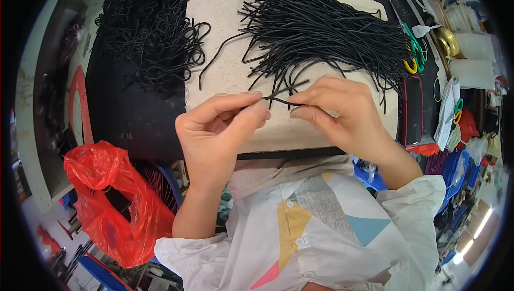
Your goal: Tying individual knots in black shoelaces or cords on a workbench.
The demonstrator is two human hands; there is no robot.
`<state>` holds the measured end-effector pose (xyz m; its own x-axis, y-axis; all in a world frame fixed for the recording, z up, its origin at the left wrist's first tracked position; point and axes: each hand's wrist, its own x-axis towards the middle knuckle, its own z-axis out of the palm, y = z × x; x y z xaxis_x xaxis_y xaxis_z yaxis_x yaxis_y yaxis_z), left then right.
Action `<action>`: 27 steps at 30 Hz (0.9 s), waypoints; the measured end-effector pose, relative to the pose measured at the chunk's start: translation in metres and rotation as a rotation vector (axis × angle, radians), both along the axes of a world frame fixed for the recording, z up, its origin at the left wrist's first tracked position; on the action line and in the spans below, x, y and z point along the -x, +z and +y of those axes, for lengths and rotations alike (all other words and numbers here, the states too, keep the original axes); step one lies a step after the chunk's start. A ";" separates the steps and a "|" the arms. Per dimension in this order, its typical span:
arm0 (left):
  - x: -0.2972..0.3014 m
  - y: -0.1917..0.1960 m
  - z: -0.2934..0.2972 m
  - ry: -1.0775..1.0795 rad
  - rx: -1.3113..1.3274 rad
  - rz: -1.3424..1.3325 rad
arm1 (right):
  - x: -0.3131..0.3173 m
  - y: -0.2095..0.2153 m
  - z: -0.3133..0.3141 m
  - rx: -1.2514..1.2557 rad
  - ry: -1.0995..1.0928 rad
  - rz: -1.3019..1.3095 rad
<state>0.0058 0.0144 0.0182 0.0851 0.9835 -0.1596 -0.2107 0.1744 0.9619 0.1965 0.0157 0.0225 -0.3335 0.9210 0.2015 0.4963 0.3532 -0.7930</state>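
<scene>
Between my two hands a short piece of black cord (278, 100) is stretched above the near part of a cream-coloured board (225, 85). My left hand (219, 125) pinches one end between thumb and fingertips. Thumb and forefinger of my right hand (334, 111) grip the other end. Just beyond my hands lies a large bundle of straight black cords (326, 28), some loose ends pointing toward me. A tangled heap of curled black cords (155, 34) sits to the left, partly over the board's edge.
Green- and yellow-handled scissors (415, 50) lie at the right of the bundle, near a dark red-edged case (412, 111). A red plastic bag (115, 200) hangs open at the lower left. Shelves with packets and a gold-coloured roll (448, 42) line the right side.
</scene>
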 end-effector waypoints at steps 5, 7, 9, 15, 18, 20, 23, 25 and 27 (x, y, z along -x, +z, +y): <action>-0.001 -0.007 -0.003 0.096 0.075 -0.110 | -0.004 0.014 -0.002 -0.034 0.003 -0.191; -0.005 -0.011 -0.004 0.123 0.073 -0.129 | -0.001 0.013 -0.001 0.463 -0.042 0.351; -0.008 -0.018 -0.008 0.065 0.011 -0.123 | 0.004 0.008 -0.001 0.721 -0.072 0.724; -0.010 -0.025 -0.014 -0.035 -0.128 -0.003 | 0.018 -0.010 -0.005 0.702 -0.254 0.978; -0.015 -0.018 -0.014 0.031 -0.012 -0.153 | 0.020 -0.015 -0.008 0.618 -0.272 0.906; -0.014 -0.017 -0.014 0.009 0.068 -0.165 | 0.023 -0.020 -0.008 0.427 -0.279 0.765; -0.011 -0.018 -0.014 -0.122 0.190 -0.039 | 0.013 -0.009 0.005 0.055 -0.212 0.405; -0.008 -0.022 -0.020 -0.263 0.180 0.126 | 0.012 0.001 0.013 0.119 -0.002 0.285; -0.011 -0.020 -0.023 -0.323 0.164 0.088 | 0.022 0.008 0.020 0.220 0.144 0.256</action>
<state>0.0167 -0.0087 -0.0020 0.3659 0.8690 -0.3331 -0.0370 0.3712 0.9278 0.1743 0.0361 0.0303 -0.4277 0.8987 0.0970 0.2297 0.2119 -0.9499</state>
